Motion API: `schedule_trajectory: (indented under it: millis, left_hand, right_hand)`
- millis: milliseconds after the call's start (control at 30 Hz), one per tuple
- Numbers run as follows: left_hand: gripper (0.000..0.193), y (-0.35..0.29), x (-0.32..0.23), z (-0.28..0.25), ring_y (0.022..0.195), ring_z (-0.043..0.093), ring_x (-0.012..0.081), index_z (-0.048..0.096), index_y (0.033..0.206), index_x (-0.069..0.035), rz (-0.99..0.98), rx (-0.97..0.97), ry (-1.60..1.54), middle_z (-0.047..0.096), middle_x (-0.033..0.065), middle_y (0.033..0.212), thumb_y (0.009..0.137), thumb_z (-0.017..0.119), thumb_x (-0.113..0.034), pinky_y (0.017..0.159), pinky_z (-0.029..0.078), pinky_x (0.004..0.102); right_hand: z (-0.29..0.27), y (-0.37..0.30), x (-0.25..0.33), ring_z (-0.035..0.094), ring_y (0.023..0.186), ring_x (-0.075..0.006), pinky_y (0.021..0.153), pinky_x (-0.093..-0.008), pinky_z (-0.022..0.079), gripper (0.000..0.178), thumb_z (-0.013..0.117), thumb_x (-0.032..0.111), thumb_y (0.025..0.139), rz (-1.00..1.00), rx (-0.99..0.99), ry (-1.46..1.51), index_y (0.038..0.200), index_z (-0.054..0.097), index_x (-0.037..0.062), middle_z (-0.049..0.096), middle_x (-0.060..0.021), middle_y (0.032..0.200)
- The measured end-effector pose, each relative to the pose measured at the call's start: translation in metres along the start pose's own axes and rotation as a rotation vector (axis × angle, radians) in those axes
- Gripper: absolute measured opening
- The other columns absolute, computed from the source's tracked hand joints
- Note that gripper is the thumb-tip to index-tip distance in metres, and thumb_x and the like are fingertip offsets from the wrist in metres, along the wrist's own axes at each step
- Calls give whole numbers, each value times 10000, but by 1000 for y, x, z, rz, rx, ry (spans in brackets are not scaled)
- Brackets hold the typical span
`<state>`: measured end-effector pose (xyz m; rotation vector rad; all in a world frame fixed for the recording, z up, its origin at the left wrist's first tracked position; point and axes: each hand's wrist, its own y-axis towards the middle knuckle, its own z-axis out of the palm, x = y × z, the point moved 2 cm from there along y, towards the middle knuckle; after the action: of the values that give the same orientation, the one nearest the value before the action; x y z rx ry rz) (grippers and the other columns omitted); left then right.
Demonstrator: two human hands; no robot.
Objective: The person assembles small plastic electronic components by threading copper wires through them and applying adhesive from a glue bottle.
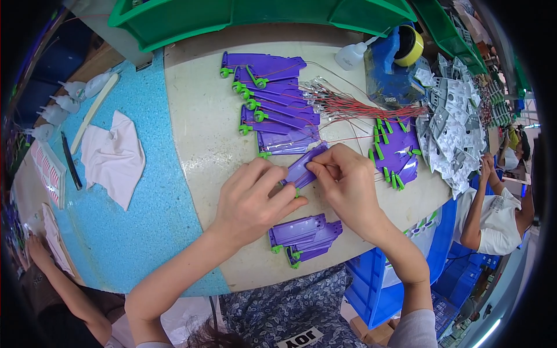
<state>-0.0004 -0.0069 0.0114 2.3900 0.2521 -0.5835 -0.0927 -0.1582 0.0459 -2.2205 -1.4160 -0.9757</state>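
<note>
Both hands meet over a flat purple plastic part [302,169] with a green end. My left hand [252,194] has its fingers curled around the green end. My right hand [348,182] pinches the part's far right side between thumb and fingers. Just beyond lie several purple parts [284,107] in an overlapping row, each with a green knob and thin wires. Nearer to me rests a small stack of similar purple parts [304,233]. Red wires [362,110] run in a bundle across the table, beside purple pieces with green tabs [395,148].
Grey plastic parts [452,116] are heaped at the right, near a blue tape dispenser [391,69] and a white squeeze bottle [351,56]. Green bins [174,26] line the back. A pale cloth [119,156] lies on the blue mat [156,232]. Other people [493,214] sit on both sides.
</note>
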Motion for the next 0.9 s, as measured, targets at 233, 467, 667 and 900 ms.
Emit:
schedule_trajectory:
  millis: [233,467,667,900]
  left_hand:
    - [291,6,5,-2,831,576,197,619,794,-101,30,115,-20,577,17,900,656,819,-263,646,531,308]
    - [291,22,10,0,837,567,180,625,860,-90,138,224,-178,665,-39,1084,681,804,-232,681,544,287]
    - [436,18,8,-6,840,557,184,665,1102,-69,73,249,-107,669,-11,1060,725,806,-236,710,542,296]
    - [531,21,5,0,830,560,199,653,1226,-72,49,253,-148,676,29,995,751,812,-249,714,538,310]
  right_hand:
    - [-5,2,-3,569,541,-247,518,-373,434,155,753,5,799,136,36,26,796,610,-55,603,-164,681]
    - [-9,-7,-8,580,624,-289,582,-387,471,143,747,11,777,-20,-41,-102,841,622,-15,639,-147,817]
    - [-116,56,-31,566,624,-104,603,-255,460,215,703,165,931,1,-686,-15,942,682,-48,642,-66,698]
    - [-137,66,-82,308,516,-31,474,-261,228,276,761,252,840,567,-429,813,726,679,14,409,77,585]
